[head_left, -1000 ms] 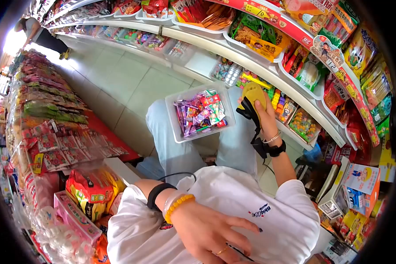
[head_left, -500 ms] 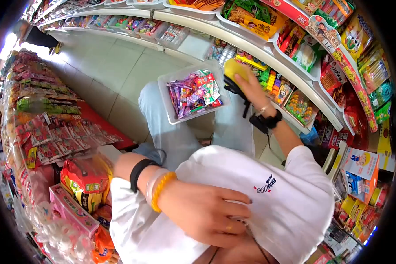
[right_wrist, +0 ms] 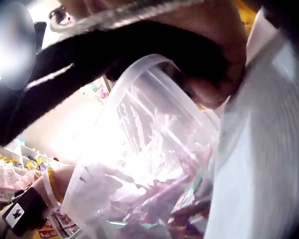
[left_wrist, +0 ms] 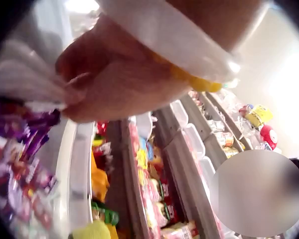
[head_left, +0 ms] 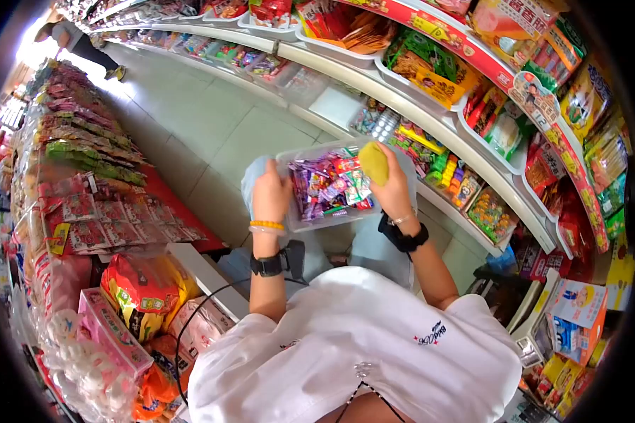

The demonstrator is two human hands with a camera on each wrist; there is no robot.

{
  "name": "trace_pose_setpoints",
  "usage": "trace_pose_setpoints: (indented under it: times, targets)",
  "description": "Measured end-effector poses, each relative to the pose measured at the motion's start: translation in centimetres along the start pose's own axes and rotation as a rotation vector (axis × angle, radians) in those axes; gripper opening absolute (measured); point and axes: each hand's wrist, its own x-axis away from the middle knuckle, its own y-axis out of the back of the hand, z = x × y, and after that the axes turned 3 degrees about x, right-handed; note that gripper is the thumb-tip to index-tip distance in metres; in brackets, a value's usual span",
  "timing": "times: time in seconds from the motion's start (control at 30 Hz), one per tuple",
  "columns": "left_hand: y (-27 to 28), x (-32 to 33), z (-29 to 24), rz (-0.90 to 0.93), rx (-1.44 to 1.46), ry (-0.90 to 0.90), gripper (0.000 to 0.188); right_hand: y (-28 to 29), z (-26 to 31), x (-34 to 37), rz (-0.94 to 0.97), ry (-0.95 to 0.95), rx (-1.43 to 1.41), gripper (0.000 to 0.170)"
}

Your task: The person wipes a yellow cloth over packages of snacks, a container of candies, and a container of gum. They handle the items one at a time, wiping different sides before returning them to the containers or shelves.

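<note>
A clear plastic box full of small wrapped sweets rests over the person's knees. At its left rim, the left hand grips the box; the left wrist view shows those fingers pinching the rim above purple wrappers. In the right hand is a soft yellow pad, held at the box's right rim and overlapping it in the head view. A black strap crosses the right hand by the rim in the right wrist view.
Shelves with trays of packaged snacks curve along the right. Hanging packets and a red and yellow snack bag crowd the left. Tiled floor lies ahead, with another person at the far end.
The left hand has gone from the chest forward to the box's left rim. The right hand, still holding the yellow pad, has come in against the box's right side.
</note>
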Motion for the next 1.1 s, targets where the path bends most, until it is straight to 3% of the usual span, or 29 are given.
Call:
trace_pose_setpoints:
  times: [0.13, 0.23, 0.33, 0.43, 0.57, 0.7, 0.77, 0.83, 0.93, 1.1]
  targets:
    - [2.0, 1.6, -1.5, 0.044, 0.254, 0.013, 0.037, 0.5, 1.3, 1.9, -0.070, -0.098, -0.024, 0.062]
    - [3.1, 2.2, -3.1, 0.016, 0.250, -0.057, 0.037, 1.0, 2.2, 3.2, -0.163, -0.003, 0.017, 0.062]
    - [4.0, 2.6, -4.4, 0.027, 0.256, -0.051, 0.037, 1.7, 1.8, 4.1, -0.172, -0.016, 0.083, 0.061]
    - [4.4, 2.4, -5.3, 0.061, 0.301, 0.077, 0.034, 2.5, 2.8, 4.2, -0.131, -0.066, 0.074, 0.063]
    - [4.3, 2.4, -4.6, 0.087, 0.270, 0.025, 0.041, 2.9, 2.5, 2.9, -0.079, -0.064, 0.012, 0.063]
    - [6.5, 2.7, -9.2, -0.345, -0.145, -0.235, 0.042, 3.4, 1.4, 2.8, -0.075, -0.090, -0.176, 0.064]
    - [5.8, 3.9, -12.0, 0.017, 0.120, -0.350, 0.041, 3.8, 0.8, 3.4, -0.059, -0.145, -0.256, 0.065]
    - [2.5, 4.3, -13.5, 0.215, -0.025, -0.479, 0.036, 4.1, 0.4, 3.5, -0.107, -0.175, -0.233, 0.067]
    - [-2.6, 3.3, -11.8, 0.265, -0.469, -0.464, 0.033, 5.0, 0.4, 4.2, -0.196, -0.221, -0.172, 0.067]
    - [-4.6, 2.2, -11.2, 0.168, -0.534, -0.500, 0.033, 6.2, 1.5, 5.8, -0.242, -0.270, -0.226, 0.068]
